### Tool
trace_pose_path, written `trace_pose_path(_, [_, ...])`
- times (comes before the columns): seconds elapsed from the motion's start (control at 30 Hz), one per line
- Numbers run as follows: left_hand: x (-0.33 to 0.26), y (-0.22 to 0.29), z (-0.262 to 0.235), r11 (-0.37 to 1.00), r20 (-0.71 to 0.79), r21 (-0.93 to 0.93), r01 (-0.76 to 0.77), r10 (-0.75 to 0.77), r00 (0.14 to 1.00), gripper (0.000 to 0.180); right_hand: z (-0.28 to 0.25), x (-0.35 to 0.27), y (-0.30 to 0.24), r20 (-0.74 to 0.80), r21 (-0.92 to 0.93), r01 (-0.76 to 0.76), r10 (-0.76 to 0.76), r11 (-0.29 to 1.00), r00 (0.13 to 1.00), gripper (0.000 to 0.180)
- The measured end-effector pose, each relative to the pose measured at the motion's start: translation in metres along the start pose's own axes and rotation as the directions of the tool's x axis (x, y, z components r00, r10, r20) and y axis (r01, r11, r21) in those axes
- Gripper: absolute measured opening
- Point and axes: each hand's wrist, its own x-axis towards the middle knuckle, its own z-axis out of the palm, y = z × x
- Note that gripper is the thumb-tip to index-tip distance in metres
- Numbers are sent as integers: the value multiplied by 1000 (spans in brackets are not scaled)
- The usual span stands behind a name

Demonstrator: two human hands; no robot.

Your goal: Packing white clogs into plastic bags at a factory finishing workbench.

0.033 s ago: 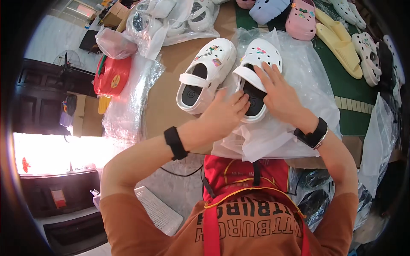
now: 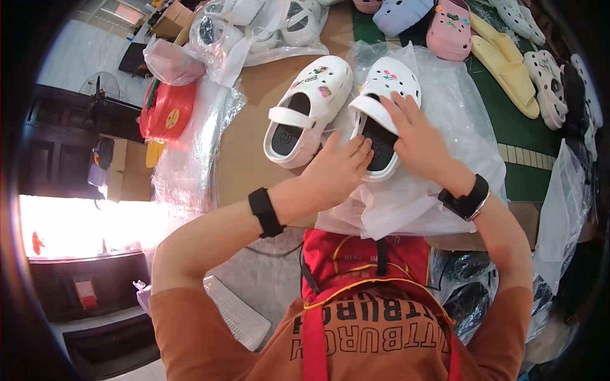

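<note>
Two white clogs with small coloured charms lie side by side on a brown tabletop. The left clog lies bare on the table, untouched. The right clog rests on a crumpled clear plastic bag. My left hand grips that clog's heel end, fingertips at the rim of its opening. My right hand lies over its strap and opening, fingers spread toward the toe. Each wrist wears a black band.
A red object in a plastic wrap lies at the left, with bagged white clogs behind. Pink, pale blue and white clogs and yellow slippers lie on a green mat at the right.
</note>
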Motion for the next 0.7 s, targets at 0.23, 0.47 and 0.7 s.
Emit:
trace_pose_path(0.23, [-13, 9, 16, 935, -110, -352, 36, -79, 991, 52, 9, -2, -4, -66, 189, -85, 99, 978, 993, 70])
trace_pose_path(0.47, [-46, -21, 14, 802, -396, -553, 227, -493, 775, 29, 15, -2, 0, -115, 176, -170, 191, 970, 975, 76])
trace_pose_path(0.7, [-48, -45, 43, 759, -269, -455, 467, -616, 740, 38, 2, -3, 2, -10, 182, -94, 98, 979, 995, 79])
